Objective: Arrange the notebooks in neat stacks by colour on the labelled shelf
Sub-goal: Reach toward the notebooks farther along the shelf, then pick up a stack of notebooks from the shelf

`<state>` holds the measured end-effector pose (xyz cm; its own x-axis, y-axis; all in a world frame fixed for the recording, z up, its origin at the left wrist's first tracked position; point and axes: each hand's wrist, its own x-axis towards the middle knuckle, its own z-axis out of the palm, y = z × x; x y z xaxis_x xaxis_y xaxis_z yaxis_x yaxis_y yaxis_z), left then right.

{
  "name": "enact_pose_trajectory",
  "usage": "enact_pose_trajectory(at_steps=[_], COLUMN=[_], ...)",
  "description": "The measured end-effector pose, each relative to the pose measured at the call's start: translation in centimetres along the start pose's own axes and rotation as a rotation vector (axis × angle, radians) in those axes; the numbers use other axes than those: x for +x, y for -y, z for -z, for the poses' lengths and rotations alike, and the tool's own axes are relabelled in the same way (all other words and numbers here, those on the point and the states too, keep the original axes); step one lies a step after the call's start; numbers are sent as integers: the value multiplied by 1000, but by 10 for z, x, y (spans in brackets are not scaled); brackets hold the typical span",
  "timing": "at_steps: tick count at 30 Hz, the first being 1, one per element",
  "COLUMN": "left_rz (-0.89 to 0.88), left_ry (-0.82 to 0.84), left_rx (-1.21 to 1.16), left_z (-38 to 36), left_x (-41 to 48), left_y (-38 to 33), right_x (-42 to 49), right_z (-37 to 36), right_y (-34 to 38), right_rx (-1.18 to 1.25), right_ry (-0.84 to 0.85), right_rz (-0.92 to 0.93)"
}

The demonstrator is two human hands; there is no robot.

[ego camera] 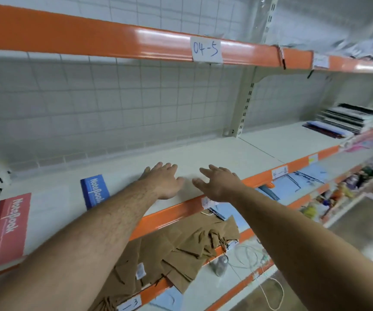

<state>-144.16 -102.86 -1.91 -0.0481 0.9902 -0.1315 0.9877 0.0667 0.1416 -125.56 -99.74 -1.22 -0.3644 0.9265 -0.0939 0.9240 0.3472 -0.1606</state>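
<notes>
Two bare arms reach forward over a white shelf (226,153) with a glossy orange front edge (174,212).

The left hand (163,178) is palm down over the middle of the shelf, with its fingers spread and straight. It holds nothing. Whether it touches the board cannot be told. The right hand (217,182) is just beside it, above the front edge, also spread wide and holding nothing. A narrow gap of bare board shows between the two hands.

A red notebook (6,230) lies flat at the far left of the shelf, and its near end reaches the front edge. A blue notebook (94,190) lies flat further in, between the red one and the left hand. Its near corner is hidden behind the left forearm. Bare board separates the two notebooks.

Beyond the hands the board runs back to a white wire grid (113,97). To the right it runs past a slotted upright (246,104) into the next bay. There a stack of dark and pale books (342,122) sits well apart from the hands.

Overhead, an upper shelf (91,34) has its own orange edge, which carries a paper label (206,49) reading "04-5".

Below, brown paper bags (181,243) spill over the front of a lower shelf.
</notes>
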Motion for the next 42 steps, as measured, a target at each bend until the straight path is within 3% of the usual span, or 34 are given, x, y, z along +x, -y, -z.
enact_pose_trajectory(at_steps=[10,29,42], left_rz=[-265,-506,-698], left_ry=[34,-13,73], left_rx=[30,121,163], left_z=[-9,-32,-50], left_x=[27,109,198], left_y=[-122,-420,-620], right_x=[-62,-116,-102], right_z=[12,62,85], right_y=[-110,-397,-583], right_rx=[50,73,75], right_ry=[-57,-124,-160], right_rz=[-275,-454,-636])
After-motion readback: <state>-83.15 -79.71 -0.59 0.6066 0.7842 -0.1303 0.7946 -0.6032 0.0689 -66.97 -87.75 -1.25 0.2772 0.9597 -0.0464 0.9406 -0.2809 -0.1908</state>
